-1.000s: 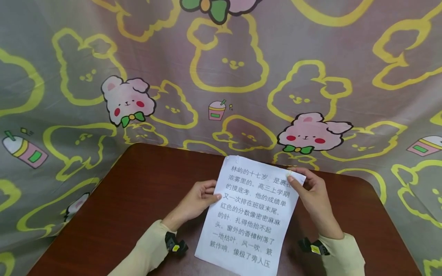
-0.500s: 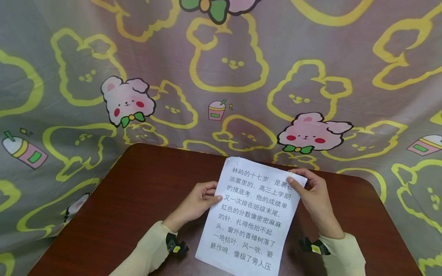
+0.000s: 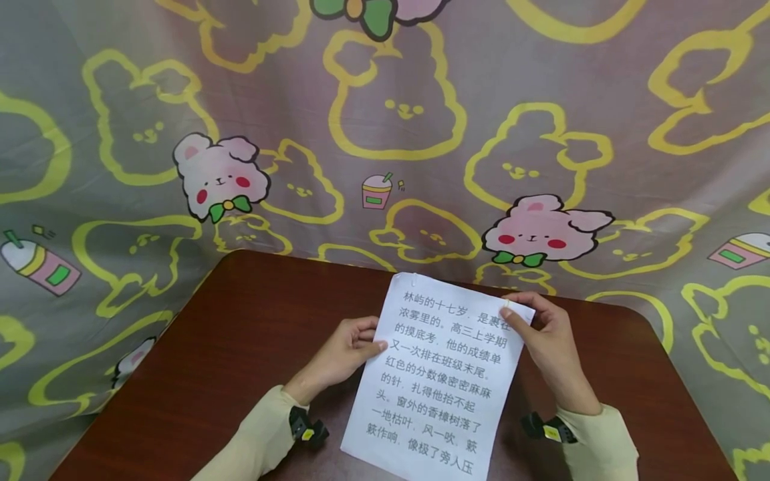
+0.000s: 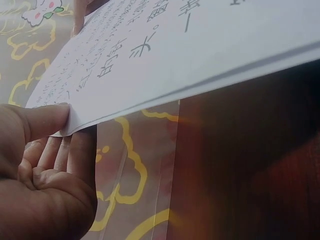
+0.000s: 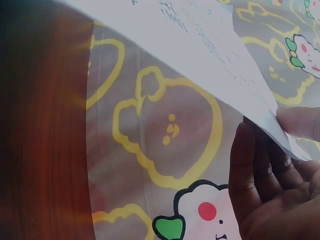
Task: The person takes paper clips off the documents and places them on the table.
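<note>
White sheets of paper [image 3: 433, 381] printed with Chinese characters are held tilted above the table in the head view. My left hand [image 3: 343, 351] pinches the left edge, thumb on the printed face and fingers behind. At the upper right corner my right hand [image 3: 544, 341] pinches the paper between thumb and fingers. In the left wrist view, the paper's edge [image 4: 200, 95] shows more than one layer, and the left thumb [image 4: 47, 121] presses on top. From the right wrist view, the right hand's fingers [image 5: 245, 175] lie under the paper [image 5: 220, 75].
Below the paper is a dark reddish-brown table [image 3: 198, 354] with rounded far corners. Behind and beside it hangs a grey curtain [image 3: 421, 180] with yellow bunny outlines and pink bunny faces. Both wrists wear black straps [image 3: 307, 426] over pale sleeves.
The paper has shifted very slightly to the right and down since a second ago. Both hands keep their hold on it, almost still.
</note>
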Motion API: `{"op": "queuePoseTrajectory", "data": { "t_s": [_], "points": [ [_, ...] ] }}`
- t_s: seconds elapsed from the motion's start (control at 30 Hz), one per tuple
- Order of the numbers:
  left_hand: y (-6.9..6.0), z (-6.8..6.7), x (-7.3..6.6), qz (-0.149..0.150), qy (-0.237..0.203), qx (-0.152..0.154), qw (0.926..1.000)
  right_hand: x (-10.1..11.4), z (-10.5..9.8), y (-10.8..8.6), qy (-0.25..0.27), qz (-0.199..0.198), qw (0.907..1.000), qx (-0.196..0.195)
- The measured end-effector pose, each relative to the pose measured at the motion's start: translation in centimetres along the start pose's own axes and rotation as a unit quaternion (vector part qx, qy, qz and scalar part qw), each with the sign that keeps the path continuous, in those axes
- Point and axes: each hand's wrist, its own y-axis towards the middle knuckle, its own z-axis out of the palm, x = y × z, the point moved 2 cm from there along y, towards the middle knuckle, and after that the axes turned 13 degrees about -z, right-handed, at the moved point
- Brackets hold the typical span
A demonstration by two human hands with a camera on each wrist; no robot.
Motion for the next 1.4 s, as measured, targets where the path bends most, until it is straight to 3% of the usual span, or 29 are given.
{"op": "queuePoseTrajectory", "data": {
  "t_s": [0.3, 0.87, 1.2, 1.4],
  "points": [
    [0.0, 0.0, 0.2, -0.005, 0.0, 0.003, 1.0, 0.0, -0.1, 0.0, 0.033, -0.01, 0.9994, 0.008],
    [-0.1, 0.0, 0.4, -0.006, 0.003, 0.004, 1.0, 0.0, -0.4, -0.2, 0.0, -0.027, 0.9995, -0.018],
    [-0.1, -0.5, 0.2, -0.009, 0.003, 0.0, 1.0, 0.1, -1.2, -0.2, 0.028, -0.028, 0.9982, -0.046],
    [-0.1, -1.5, 0.1, -0.008, -0.002, -0.016, 0.9998, 0.0, -1.8, -0.1, 0.09, -0.035, 0.9937, -0.057]
  ]
}}
